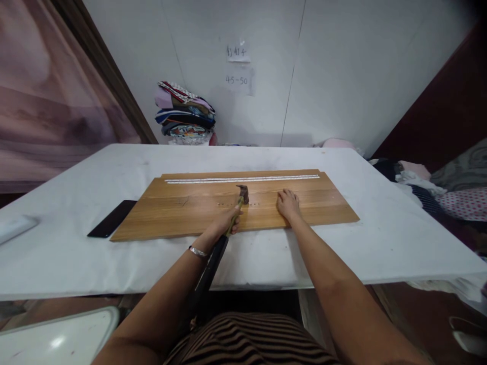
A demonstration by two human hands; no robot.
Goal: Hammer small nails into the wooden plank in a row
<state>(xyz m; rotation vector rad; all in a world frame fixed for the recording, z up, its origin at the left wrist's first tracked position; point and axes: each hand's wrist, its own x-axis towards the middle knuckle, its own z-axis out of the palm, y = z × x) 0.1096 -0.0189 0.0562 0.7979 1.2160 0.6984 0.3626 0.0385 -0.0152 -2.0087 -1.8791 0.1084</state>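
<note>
My left hand [225,221] is wrapped round the handle of a claw hammer [243,195], above a flat wood-grain board [144,218]. The hammer's dark head is over the middle of the board, and its black grip runs back toward my body. Beneath and beside the head, a row of small dark spots [255,204] crosses the board; whether they are nails or holes I cannot tell. My right hand [288,204] rests on the board to the right of that row, fingers slightly bent and nothing visible in them. A white measuring tape [243,179] lies along the far edge.
A dark flat tablet-like object [112,219] lies left of the board on the white-covered table [327,258]. At the far left is a white object [17,228]. Folded cloths [186,114] are stacked against the wall; more cloth [464,203] is piled at right.
</note>
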